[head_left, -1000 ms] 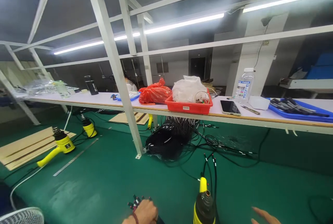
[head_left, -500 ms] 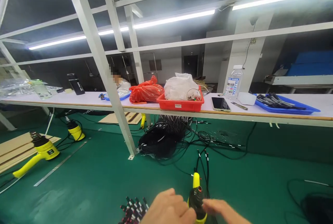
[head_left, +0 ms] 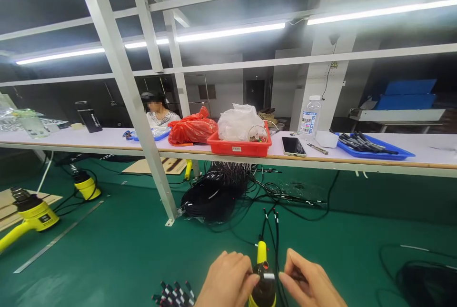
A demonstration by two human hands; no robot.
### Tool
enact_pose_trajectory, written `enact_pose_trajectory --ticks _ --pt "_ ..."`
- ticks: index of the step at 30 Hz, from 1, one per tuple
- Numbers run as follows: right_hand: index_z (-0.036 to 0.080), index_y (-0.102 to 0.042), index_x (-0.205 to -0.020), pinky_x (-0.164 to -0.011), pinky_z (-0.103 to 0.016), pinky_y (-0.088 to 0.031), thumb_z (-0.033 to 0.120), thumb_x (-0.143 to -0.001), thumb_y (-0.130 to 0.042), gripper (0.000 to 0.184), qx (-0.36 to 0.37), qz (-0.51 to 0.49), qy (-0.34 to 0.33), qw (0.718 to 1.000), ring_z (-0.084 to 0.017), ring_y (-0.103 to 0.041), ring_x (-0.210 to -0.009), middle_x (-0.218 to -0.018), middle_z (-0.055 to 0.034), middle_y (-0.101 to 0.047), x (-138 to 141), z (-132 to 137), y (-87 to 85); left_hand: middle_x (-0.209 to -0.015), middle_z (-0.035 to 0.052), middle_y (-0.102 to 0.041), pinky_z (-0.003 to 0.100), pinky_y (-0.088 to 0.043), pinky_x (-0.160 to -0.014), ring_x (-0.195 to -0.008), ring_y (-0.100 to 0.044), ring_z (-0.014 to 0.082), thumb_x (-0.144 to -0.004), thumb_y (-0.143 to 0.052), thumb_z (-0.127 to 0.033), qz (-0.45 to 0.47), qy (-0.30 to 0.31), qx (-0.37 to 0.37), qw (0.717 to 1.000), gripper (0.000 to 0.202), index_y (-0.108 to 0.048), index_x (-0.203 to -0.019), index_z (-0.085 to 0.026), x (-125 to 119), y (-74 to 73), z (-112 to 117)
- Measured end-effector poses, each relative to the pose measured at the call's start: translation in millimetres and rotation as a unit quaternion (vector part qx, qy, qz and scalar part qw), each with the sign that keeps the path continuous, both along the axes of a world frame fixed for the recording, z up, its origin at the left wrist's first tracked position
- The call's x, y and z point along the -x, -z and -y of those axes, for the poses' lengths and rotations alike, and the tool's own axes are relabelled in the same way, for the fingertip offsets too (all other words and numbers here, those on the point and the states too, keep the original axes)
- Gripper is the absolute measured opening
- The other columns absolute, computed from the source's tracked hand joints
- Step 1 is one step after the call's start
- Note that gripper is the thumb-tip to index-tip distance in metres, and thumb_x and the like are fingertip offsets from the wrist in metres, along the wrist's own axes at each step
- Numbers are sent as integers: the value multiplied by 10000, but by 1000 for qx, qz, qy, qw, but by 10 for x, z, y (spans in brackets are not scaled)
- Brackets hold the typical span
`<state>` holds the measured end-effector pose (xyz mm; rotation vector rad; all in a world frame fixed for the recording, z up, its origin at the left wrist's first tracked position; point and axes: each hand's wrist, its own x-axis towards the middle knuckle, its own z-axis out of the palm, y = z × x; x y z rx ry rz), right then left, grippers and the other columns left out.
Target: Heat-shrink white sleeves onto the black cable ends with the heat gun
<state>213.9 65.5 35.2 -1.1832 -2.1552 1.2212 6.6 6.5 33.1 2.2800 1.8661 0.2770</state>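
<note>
My left hand [head_left: 226, 281] and my right hand [head_left: 303, 281] sit at the bottom of the view, on either side of a yellow and black heat gun [head_left: 263, 281]. Both sets of fingers pinch in at the gun's dark nozzle, where a thin black cable [head_left: 273, 254] with white markings seems to pass. Part of the nozzle is hidden by my fingers. A bunch of black cable ends with white bands [head_left: 173, 295] lies just left of my left hand, untouched.
Two more yellow heat guns [head_left: 34, 216] stand on the green workbench [head_left: 117, 259] at left. A heap of black cable [head_left: 210, 200] lies under the white shelf [head_left: 424, 147], which holds a red crate [head_left: 237, 147] and a blue tray [head_left: 371, 150]. A seated person [head_left: 159, 114] is beyond it.
My hands have closed in on the heat gun's nozzle from both sides, and my right fingers now pinch. The whole scene has shifted left as my head turned right.
</note>
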Motion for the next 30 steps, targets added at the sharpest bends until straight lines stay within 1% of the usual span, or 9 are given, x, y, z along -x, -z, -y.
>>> enact_pose_trajectory --ticks 3,7,9,11,14,19,23,27,30 --pt "242 -374 -693 -577 -228 -361 473 -887 -423 305 -13 -10 -6 1000 -143 -414 -637 -701 37 -449 42 -68 67 -805 22 -683 294 -447 -693 -752 -625 198 -986 -427 -371 39 -36 1 999 279 -561 -781 -239 -25 69 -11" --pt "239 -369 -683 -576 -239 -324 409 -898 -437 283 -40 -10 -3 999 -135 -391 -619 -673 54 -427 56 -144 137 -862 30 -685 281 -452 -747 -809 -616 191 -1008 -325 -419 143 -77 -24 986 357 -577 -821 -249 -36 196 -7" --pt "238 -373 -679 -581 -240 -318 388 -891 -452 272 -55 -4 8 998 -139 -400 -631 -671 53 -433 59 -167 149 -879 30 -686 276 -451 -782 -842 -616 192 -999 -333 -437 192 -95 -24 976 347 -588 -854 -253 -38 243 -7" --pt "238 -373 -672 -583 -241 -310 374 -883 -460 266 -67 9 14 998 -141 -402 -636 -666 53 -433 69 -180 149 -868 26 -683 276 -450 -792 -853 -610 196 -981 -370 -440 219 -115 -10 969 327 -586 -827 -250 -44 265 -14" --pt "241 -363 -674 -566 -243 -288 375 -881 -448 261 -70 26 13 997 -138 -385 -618 -660 58 -408 91 -190 140 -843 14 -667 273 -440 -792 -853 -589 191 -961 -402 -426 233 -143 27 962 320 -565 -759 -239 -57 261 -28" --pt "242 -355 -673 -559 -251 -287 353 -867 -447 241 -74 38 12 996 -134 -388 -596 -657 56 -427 120 -219 168 -885 3 -649 265 -422 -827 -913 -570 188 -949 -404 -426 264 -171 47 948 298 -571 -795 -233 -57 251 -44" --pt "240 -387 -679 -569 -250 -310 344 -860 -473 226 -80 38 20 996 -146 -421 -624 -681 40 -478 133 -238 235 -902 0 -648 273 -417 -839 -937 -571 198 -932 -423 -425 276 -177 54 943 268 -583 -838 -231 -41 279 -58" --pt "238 -410 -648 -544 -238 -314 335 -838 -532 246 -97 20 39 994 -145 -442 -616 -652 43 -503 137 -233 280 -939 7 -646 286 -408 -862 -970 -564 207 -915 -444 -421 291 -177 65 938 247 -597 -878 -231 -30 330 -66" --pt "236 -436 -646 -548 -233 -330 337 -835 -546 240 -102 23 47 993 -146 -467 -624 -653 40 -536 129 -227 297 -929 13 -641 297 -404 -842 -945 -552 214 -904 -450 -433 303 -174 57 935 254 -599 -872 -230 -27 367 -75"
